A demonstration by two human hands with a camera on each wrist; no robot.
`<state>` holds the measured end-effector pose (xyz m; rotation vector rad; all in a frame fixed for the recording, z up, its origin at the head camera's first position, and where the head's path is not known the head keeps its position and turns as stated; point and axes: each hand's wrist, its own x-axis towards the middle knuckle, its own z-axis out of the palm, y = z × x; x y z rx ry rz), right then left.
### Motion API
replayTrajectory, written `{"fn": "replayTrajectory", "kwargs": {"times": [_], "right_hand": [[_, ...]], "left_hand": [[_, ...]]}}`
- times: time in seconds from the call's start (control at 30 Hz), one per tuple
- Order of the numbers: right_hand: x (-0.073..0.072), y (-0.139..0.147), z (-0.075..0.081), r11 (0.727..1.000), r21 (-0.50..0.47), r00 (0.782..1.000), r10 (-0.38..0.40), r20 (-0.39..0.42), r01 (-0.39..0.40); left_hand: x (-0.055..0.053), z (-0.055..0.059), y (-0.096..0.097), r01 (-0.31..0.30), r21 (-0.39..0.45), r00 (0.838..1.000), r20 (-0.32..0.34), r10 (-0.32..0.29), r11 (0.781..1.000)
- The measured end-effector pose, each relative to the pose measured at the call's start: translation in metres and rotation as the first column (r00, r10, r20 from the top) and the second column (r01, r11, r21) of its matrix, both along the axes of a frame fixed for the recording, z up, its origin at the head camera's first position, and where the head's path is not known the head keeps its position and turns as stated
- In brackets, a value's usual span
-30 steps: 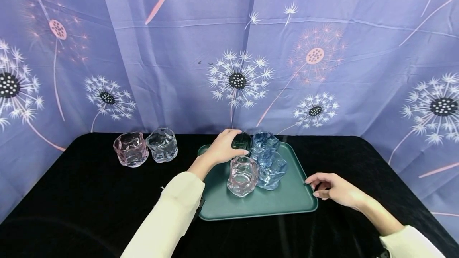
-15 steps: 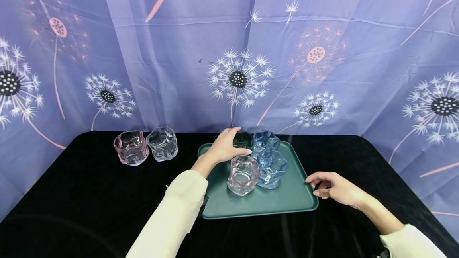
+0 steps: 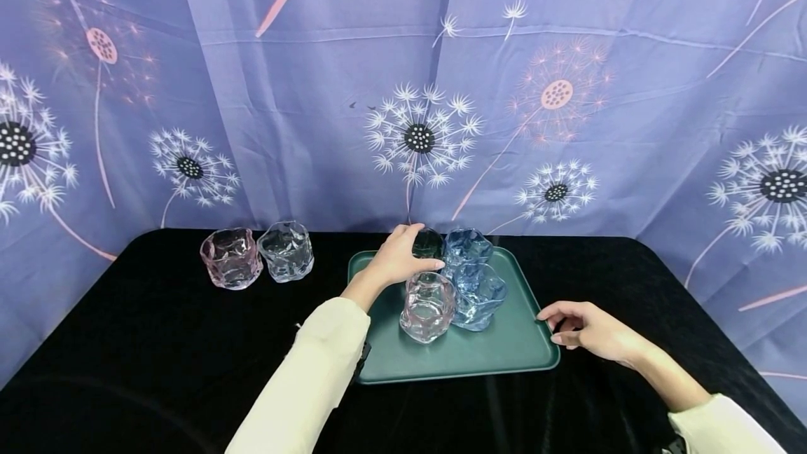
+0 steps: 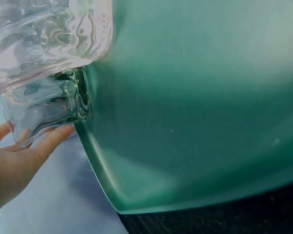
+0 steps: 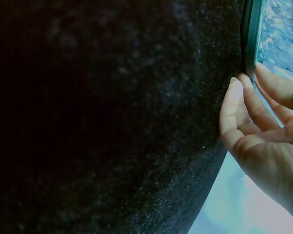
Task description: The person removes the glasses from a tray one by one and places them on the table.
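Note:
My left hand (image 3: 394,258) holds a smoky, wavy-sided drinking glass (image 3: 429,244) at the back of a green tray (image 3: 504,352), with fingers and thumb about its sides. In the left wrist view this glass (image 4: 51,105) stands at the tray's rim, its far side hidden in the head view. Close in front is a pale pink glass (image 3: 427,310). Two blue glasses, one behind (image 3: 468,247) and one in front (image 3: 479,300), stand to the right. My right hand (image 3: 595,331) pinches the tray's right rim near the front corner, as the right wrist view shows.
On the black-covered table (image 3: 157,356), left of the tray, a pink glass (image 3: 231,259) and a clear glass (image 3: 286,252) stand side by side. A purple curtain (image 3: 315,90) with dandelion prints hangs right behind the table's back edge.
The left hand and the smoky glass have shifted slightly to the right, toward the blue glasses. The right hand keeps its place on the tray rim.

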<state>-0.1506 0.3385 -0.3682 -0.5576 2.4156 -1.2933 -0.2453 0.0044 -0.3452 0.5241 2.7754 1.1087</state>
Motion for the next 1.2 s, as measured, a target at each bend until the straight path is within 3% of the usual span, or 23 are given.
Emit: {"fn": "replayTrajectory", "kwargs": {"times": [0.6, 1.2], "right_hand": [[0.0012, -0.0020, 0.0021, 1.000, 0.015, 1.000, -0.019, 0.023, 0.019], [-0.0003, -0.0003, -0.0004, 1.000, 0.000, 1.000, 0.004, 0.018, -0.004]], "left_hand": [[0.0006, 0.0003, -0.0012, -0.021, 0.089, 1.000, 0.018, 0.019, 0.996], [0.0033, 0.0034, -0.0059, -0.014, 0.040, 1.000, -0.019, 0.015, 0.999]]}}
